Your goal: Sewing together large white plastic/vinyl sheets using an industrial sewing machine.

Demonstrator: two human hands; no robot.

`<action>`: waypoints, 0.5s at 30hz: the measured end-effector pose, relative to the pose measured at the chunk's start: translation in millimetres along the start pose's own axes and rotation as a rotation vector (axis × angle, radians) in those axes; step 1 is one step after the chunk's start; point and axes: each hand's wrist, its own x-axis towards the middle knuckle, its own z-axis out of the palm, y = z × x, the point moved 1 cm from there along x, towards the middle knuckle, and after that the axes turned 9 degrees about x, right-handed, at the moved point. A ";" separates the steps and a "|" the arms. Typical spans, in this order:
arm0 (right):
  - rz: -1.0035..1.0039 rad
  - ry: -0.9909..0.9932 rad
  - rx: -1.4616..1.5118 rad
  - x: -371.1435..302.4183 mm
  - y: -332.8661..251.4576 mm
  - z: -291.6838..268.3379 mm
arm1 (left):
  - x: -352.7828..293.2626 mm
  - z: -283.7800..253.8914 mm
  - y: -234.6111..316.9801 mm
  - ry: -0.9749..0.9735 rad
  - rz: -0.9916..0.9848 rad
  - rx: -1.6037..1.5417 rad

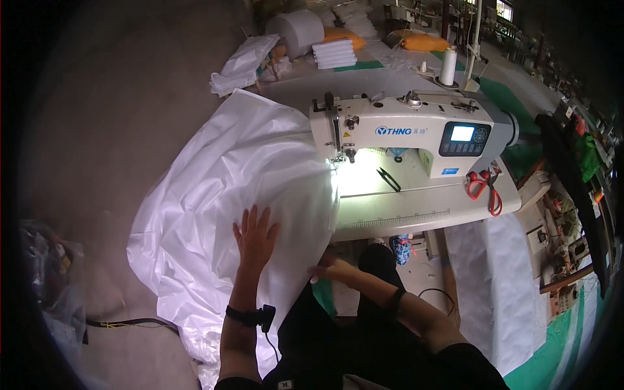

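Note:
A large, crumpled white plastic-like sheet (195,201) spreads from the needle area of a white sewing machine (370,133) down over my lap. My left hand (256,238) lies flat on the sheet with its fingers spread. At the sheet's right edge, below the machine bed, my right hand (330,268) is closed on the border; its fingertips are partly hidden by the sheet. The machine's lamp lights the bed brightly around the needle. Black thread snips (389,179) lie on the bed, and red-handled scissors (486,190) rest at its right end.
A white thread cone (448,67) stands behind the machine. Stacked white bundles (335,54), a big white roll (296,32) and orange sacks (424,43) sit farther back. White material (500,286) hangs at the right. A cable (133,322) crosses the floor at the left.

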 end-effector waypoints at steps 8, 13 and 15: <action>0.039 -0.367 0.850 -17.3 -8.6 36.9 | 21.2 17.7 -46.5 -0.312 -0.057 0.040; -0.156 -0.362 1.060 6.9 5.0 13.0 | 29.8 28.7 -50.5 -0.298 -0.055 0.038; -0.239 -0.131 0.844 25.3 7.6 18.4 | 29.5 29.8 -50.3 -0.298 -0.047 0.055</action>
